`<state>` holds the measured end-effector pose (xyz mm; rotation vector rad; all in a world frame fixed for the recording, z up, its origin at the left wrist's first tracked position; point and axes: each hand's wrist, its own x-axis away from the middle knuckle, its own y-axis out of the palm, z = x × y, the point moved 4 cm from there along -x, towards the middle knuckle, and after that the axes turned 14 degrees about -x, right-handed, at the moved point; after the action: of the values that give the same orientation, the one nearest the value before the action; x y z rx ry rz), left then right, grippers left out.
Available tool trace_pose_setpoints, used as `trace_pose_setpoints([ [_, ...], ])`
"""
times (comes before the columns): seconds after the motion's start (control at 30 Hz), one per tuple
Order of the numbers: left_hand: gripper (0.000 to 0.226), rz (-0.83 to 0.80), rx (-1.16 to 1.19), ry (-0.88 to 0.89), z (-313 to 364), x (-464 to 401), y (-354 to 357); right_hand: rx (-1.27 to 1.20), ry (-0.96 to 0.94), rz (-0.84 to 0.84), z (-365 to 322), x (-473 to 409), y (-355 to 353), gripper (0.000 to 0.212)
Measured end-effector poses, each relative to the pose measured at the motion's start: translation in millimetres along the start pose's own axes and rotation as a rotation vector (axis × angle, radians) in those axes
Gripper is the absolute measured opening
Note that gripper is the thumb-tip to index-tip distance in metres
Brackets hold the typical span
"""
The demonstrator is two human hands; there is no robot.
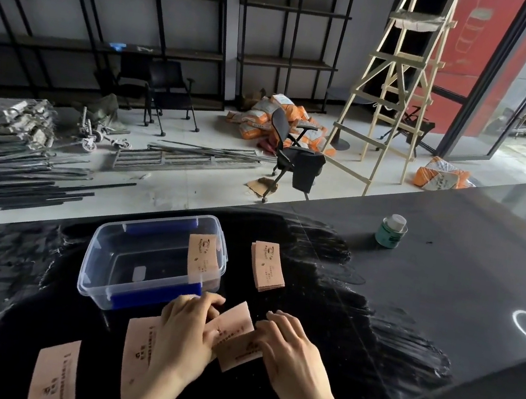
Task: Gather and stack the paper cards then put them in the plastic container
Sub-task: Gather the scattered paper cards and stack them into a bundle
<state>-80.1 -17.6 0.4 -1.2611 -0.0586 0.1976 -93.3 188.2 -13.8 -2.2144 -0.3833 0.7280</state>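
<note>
A dark glossy tabletop fills the lower half of the frame, its surface streaked with pale smears. Beyond it, in the upper right, a tall wooden stepladder stands on the pale floor, and a black rolling chair sits near the frame's centre.

On the tabletop, left of centre, a clear plastic container with blue clip handles stands open. 1 pink paper card leans at the container's right end; whether it is inside or against the wall is hard to tell. Just right of the container, apart from it, a small stack of cards lies flat.

At lower centre, the left hand and right hand both press on a loose pair of overlapping cards, fingers flat and close together, pinching the edges from either side. The left hand also covers part of another card lying flat beneath its wrist. 1 more single card lies alone at the lower left of the frame, well apart from the container.

Toward the right of the tabletop, a small green tin with a white cap stands upright, well away from the cards.
</note>
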Motion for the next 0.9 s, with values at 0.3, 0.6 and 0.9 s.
trace_pose_setpoints([
  [0.3,0.056,-0.185,-0.203,0.03,-10,7,17,-0.002,-0.004,-0.01,1,0,1,0.032],
  [0.6,0.065,-0.188,-0.351,0.224,10,5,-1,0.02,0.014,-0.012,4,-1,3,0.03],
  [0.9,0.045,-0.158,0.116,0.072,16,-5,-9,0.01,0.039,-0.014,8,2,2,0.034],
])
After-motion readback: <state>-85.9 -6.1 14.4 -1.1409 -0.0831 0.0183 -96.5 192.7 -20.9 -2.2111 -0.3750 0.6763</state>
